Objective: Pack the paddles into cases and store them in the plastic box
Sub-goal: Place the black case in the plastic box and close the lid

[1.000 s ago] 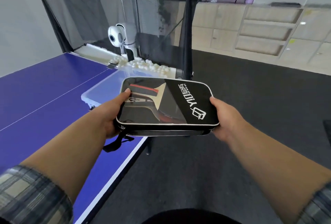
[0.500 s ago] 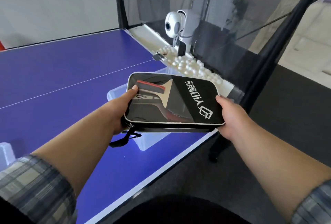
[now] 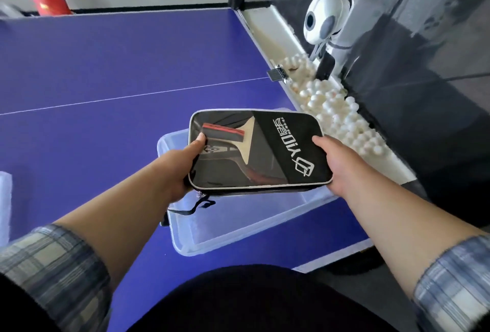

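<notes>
A black paddle case (image 3: 289, 151) with white lettering and a clear window is held flat between both hands. Through the window shows a paddle (image 3: 228, 136) with a red-and-black handle and a pale wooden neck. My left hand (image 3: 180, 167) grips the case's left end, thumb on top. My right hand (image 3: 335, 164) grips its right end. The case hovers directly above a clear plastic box (image 3: 238, 228) that stands open on the blue table near its right edge. A black strap (image 3: 196, 205) dangles from the case's left corner into the box.
The blue table-tennis table (image 3: 106, 71) spreads to the left. A white ball-feeding machine (image 3: 326, 21) and a trough of several white balls (image 3: 336, 109) run along the right edge, backed by black netting. A red object (image 3: 50, 1) sits far left beyond the table.
The view has swung left and down, and both hands have carried the case from beside the table to above the plastic box. The grip on the case is unchanged.
</notes>
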Available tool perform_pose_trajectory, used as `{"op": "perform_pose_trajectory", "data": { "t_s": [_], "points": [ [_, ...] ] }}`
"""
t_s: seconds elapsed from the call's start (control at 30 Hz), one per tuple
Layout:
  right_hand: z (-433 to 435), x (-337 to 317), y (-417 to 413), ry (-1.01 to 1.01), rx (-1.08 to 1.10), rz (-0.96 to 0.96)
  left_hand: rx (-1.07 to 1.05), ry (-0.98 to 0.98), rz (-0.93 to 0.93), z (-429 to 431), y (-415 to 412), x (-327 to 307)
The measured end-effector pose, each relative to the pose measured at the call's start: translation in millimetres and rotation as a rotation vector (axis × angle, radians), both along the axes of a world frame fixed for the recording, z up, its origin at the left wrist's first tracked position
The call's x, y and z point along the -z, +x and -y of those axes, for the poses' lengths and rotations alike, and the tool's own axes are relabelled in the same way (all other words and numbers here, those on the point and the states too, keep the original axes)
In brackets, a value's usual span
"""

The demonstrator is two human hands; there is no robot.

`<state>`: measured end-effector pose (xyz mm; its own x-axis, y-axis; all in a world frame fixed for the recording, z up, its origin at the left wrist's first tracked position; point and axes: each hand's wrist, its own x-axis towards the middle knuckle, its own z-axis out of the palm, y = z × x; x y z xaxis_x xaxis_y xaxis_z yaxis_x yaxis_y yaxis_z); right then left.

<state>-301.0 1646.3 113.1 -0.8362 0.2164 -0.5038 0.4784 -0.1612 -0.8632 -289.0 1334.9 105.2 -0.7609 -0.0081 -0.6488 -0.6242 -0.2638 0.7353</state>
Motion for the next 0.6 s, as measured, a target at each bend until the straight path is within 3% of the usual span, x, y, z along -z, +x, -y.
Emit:
{"op": "perform_pose_trajectory", "data": {
  "t_s": [0.3, 0.43, 0.6],
  "points": [
    [0.5, 64.4, -72.6, 0.273, -0.341, 0.197, -0.225, -0.212, 0.231, -23.4, -2.6, 63.4],
    [9.1, 90.5, -78.8, 0.369, -0.412, 0.242, -0.351, -0.341, 0.424, -41.0, 11.8, 78.9],
    [11.7, 119.5, -81.5, 0.465, -0.45, 0.302, -0.406, -0.411, 0.488, -57.2, 16.5, 94.7]
  ]
}}
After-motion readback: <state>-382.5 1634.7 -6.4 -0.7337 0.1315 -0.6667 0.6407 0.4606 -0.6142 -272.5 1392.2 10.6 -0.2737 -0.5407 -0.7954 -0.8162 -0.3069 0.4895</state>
